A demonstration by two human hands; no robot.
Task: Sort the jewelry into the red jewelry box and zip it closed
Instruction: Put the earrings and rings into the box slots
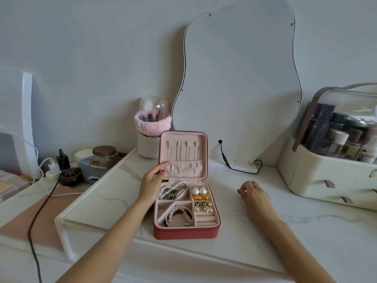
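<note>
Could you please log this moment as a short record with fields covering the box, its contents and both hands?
box: red jewelry box, lid upright, unzipped
contents: pearl earrings, beaded bracelets, necklaces hung in the lid
left hand: fingers straight, touching the lid's left edge
right hand: on the marble tabletop, fingertips curled, possibly pinching something small

The red jewelry box (pixel 186 231) stood open on the marble tabletop (pixel 265 231), its lid (pixel 183 154) upright with necklaces (pixel 179 151) hanging inside. The left hand (pixel 152 181) touched the lid's left edge with straight fingers. The right hand (pixel 254 194), wearing a ring (pixel 257 186), rested curled on the tabletop well right of the box. Pearl earrings (pixel 199 190) and bracelets (pixel 179 216) filled the compartments.
</note>
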